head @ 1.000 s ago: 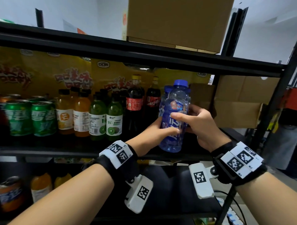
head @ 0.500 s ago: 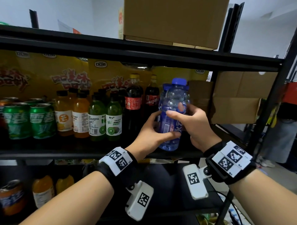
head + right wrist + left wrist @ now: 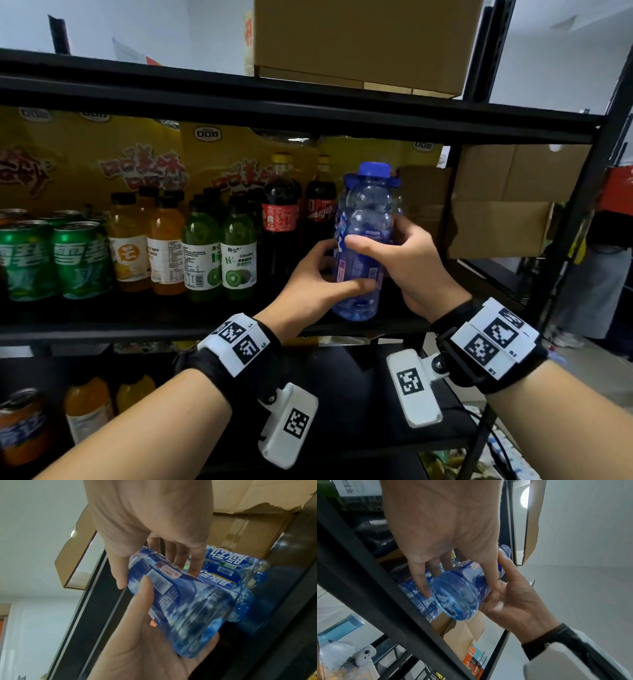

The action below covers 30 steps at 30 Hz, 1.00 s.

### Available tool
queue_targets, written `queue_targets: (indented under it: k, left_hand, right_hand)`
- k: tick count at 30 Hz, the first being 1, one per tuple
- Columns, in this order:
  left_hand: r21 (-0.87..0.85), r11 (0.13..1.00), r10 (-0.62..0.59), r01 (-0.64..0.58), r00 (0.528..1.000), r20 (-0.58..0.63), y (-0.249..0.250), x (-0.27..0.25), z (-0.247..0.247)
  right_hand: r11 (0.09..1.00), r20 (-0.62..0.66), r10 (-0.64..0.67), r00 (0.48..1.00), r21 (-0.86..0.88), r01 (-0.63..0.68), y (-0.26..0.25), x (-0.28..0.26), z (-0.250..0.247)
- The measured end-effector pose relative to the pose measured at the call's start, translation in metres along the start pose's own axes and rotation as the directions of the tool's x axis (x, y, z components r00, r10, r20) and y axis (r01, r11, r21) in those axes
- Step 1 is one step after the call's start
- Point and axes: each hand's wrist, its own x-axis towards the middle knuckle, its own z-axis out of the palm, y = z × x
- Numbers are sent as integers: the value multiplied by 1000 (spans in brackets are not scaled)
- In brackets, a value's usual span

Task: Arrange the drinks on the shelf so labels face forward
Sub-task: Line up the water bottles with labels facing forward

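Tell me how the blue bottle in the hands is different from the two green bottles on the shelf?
The blue bottle is held by the left hand and right hand; the green bottles stand alone on the shelf. The blue bottle has a blue cap and shows its barcode side; the green bottles have dark caps and kiwi labels facing forward. Both kinds are upright.

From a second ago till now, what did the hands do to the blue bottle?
Both hands turned the blue bottle: its big logo swung away and the barcode side now faces front. The left hand and right hand kept holding it. The other drinks stayed put.
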Motion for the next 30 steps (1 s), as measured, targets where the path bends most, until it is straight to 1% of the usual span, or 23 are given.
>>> queue_targets:
  k: [1, 3, 5, 7, 9, 11, 13, 15, 17, 19, 20, 21, 22, 23, 25, 27, 30]
  left_hand:
    - [-6, 999, -41, 41, 998, 44, 2, 0, 0]
    - [-109, 985, -114, 134, 979, 170, 6, 1, -2]
    - [-178, 966, -139, 185, 960, 243, 11, 1, -6]
    - [-128, 980, -118, 150, 966, 232, 13, 3, -8]
    - [-61, 995, -73, 85, 982, 172, 13, 5, -5]
    - [-31, 999, -26, 29, 996, 82, 11, 7, -2]
    - [-19, 1000, -1, 1, 999, 42, 9, 8, 0]
    - [2, 1000, -14, 14, 997, 74, 10, 7, 2]
    - [-10, 998, -57, 59, 987, 147, 13, 6, 4]
    - [-146, 977, -116, 156, 961, 252, 17, 5, 2]
    - [-226, 948, -152, 225, 942, 299, 19, 5, 0]
    - [-279, 916, -189, 287, 924, 332, 21, 5, -2]
    - [-290, 899, -219, 327, 911, 349, 23, 5, -4]
    - [-268, 901, -239, 343, 904, 354, 24, 6, -6]
    - [-195, 924, -246, 328, 902, 354, 25, 7, -8]
    - [-149, 943, -231, 296, 910, 345, 27, 6, -11]
    - [-96, 953, -236, 286, 904, 357, 33, 4, -12]
  right_hand:
    - [1000, -3, 1, 1000, 15, -1, 0, 0, 0]
    - [998, -31, 8, 999, 56, -7, -1, 1, 0]
    - [994, -70, 29, 997, 111, -22, 0, 3, 1]
    - [985, -73, 69, 995, 165, -56, 0, 4, 2]
    - [977, -48, 104, 993, 189, -93, -2, 5, 3]
    - [986, -32, 87, 996, 145, -81, -4, 5, 4]
    - [997, -25, 40, 999, 64, -38, -4, 5, 4]
    - [999, -30, 24, 999, 48, -22, -5, 6, 3]
    - [996, -43, 33, 999, 82, -29, -5, 8, 2]
    - [994, -60, 46, 997, 101, -39, -5, 7, 3]
    - [995, -67, 51, 996, 94, -44, -5, 7, 5]
    - [995, -70, 63, 996, 83, -57, -4, 7, 6]
    - [994, -67, 85, 994, 74, -80, -6, 8, 6]
    - [990, -50, 121, 991, 77, -117, -8, 9, 6]
    - [976, 27, 199, 980, 89, -201, -15, 11, 2]
    - [974, 95, 212, 973, 56, -218, -22, 12, 0]
    - [973, 102, 231, 968, -47, -227, -26, 13, -2]
